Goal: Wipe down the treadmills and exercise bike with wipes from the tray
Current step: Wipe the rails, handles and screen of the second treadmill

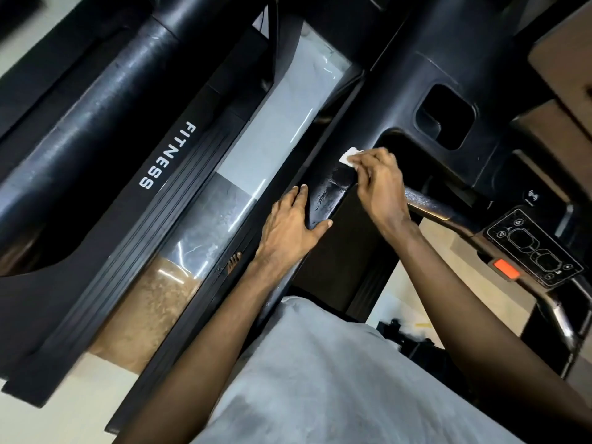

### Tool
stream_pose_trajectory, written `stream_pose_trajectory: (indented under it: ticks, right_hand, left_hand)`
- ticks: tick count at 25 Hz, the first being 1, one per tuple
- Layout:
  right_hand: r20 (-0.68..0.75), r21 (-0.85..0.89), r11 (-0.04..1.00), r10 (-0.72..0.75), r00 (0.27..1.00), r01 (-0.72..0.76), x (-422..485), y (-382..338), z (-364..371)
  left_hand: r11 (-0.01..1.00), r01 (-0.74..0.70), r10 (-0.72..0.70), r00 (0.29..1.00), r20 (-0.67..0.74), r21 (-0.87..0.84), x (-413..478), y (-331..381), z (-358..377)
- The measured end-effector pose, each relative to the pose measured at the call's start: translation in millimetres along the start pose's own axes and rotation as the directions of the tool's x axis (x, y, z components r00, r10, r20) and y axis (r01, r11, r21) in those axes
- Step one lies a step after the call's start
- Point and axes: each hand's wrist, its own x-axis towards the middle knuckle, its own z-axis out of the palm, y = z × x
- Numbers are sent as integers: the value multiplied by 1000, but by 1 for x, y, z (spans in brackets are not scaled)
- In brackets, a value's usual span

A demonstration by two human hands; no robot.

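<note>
We look down on a black treadmill (426, 68) whose handrail (325, 200) runs up to the console. To its left stands a second treadmill (80, 129), with "FITNESS" printed on its side rail (166, 155); a strip of tiled floor (282, 123) shows between the two machines.

Both bare arms reach forward from a grey shirt (320, 379). The left hand (294, 222) rests on the handrail, its fingers lying fairly straight over the far edge and the thumb spread across the near side. The right hand (378, 184) is just beyond it, at the console's lower edge, wrist bent, fingers curled and pinching a small white wipe (349, 154) against the black surface. The handrail between the hands shines wet.

Above the right hand, a recessed console pocket (445, 116) is too dark for us to tell its contents. Along the console's right edge sits a control panel (535, 248) beside an orange button (506, 268).
</note>
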Motion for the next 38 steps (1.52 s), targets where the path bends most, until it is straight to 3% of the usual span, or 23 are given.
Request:
stream_pose_trajectory:
  ticks: [2,4,6,11,13,16,21,23,26,28,31,34,36,38]
  right_hand:
    - [19,-28,1000,-5,1000,6,2,0,3]
    - [123,-45,987,-148,981,154,-12,-3,9]
    - [164,-11,978,-204,965,208,-12,5,5]
    - [59,55,995,83,995,-86,38,39,-10]
    - [145,25,999,-46,988,43,31,29,-6]
    - [301,72,967,-254,919,243,15,25,-7]
    - [237,115,992,-71,969,45,62,52,-17]
    - [246,60,995,-95,965,83,68,53,-15]
    - [411,72,946,-317,855,316,50,41,-13]
    - [477,86,919,-377,794,385,44,38,-14]
    - [484,-35,939,-284,828,343,58,42,-16]
    - [523,-150,944,-177,834,294,64,47,-15]
    - [565,-169,906,-233,792,387,57,38,-8]
    - [643,-134,856,-309,701,500,55,26,0]
  left_hand:
    - [1000,7,-7,1000,2,24,6,7,-1]
    - [999,21,-21,1000,-2,35,12,12,-1]
    - [999,40,-40,999,-4,33,17,17,-1]
    - [998,70,-69,997,-45,12,29,35,2]
    - [994,106,-107,992,-65,-22,32,40,3]
    - [986,148,-155,983,-93,-80,27,39,8]
    - [971,220,-228,970,-84,-90,32,40,9]
    - [963,255,-259,965,-43,-84,35,40,7]
    - [952,291,-294,956,-18,-93,38,42,6]
    - [950,297,-298,955,3,-96,39,41,5]
    - [953,287,-285,958,38,-99,36,34,3]
    - [947,297,-275,946,170,-124,36,19,-4]
    - [939,311,-269,931,245,-151,35,6,-8]
    - [935,311,-253,922,293,-172,37,-3,-10]
